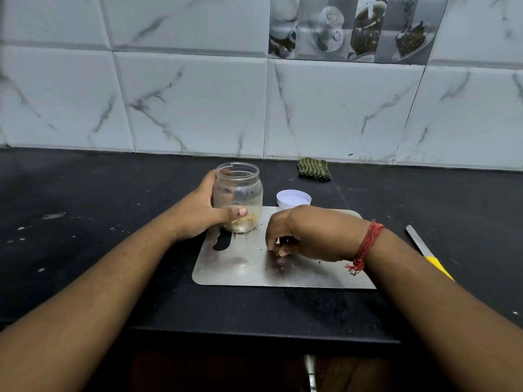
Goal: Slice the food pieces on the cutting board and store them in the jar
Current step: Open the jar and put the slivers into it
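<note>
Two hands work over the steel cutting board (pixel 249 267), near the counter's front edge. Left hand (pixel 198 213) grips the open jar (pixel 237 196) on the board's far-left corner, slices inside. Right hand (pixel 297 236), fingers curled downward, pinches pale pieces (pixel 283 252), mostly hidden. No legible writing.

no readable text, labels or numbers

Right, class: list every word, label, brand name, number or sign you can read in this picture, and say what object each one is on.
There are none to read.
Jar: clear, no label showing.
Lid: plain white, no print.
Cutting board: bare metal, no markings.
Knife: no stamp can be made out.
Decorative wall tile: only pictures of cups and food, too blurred to show any lettering.
</note>
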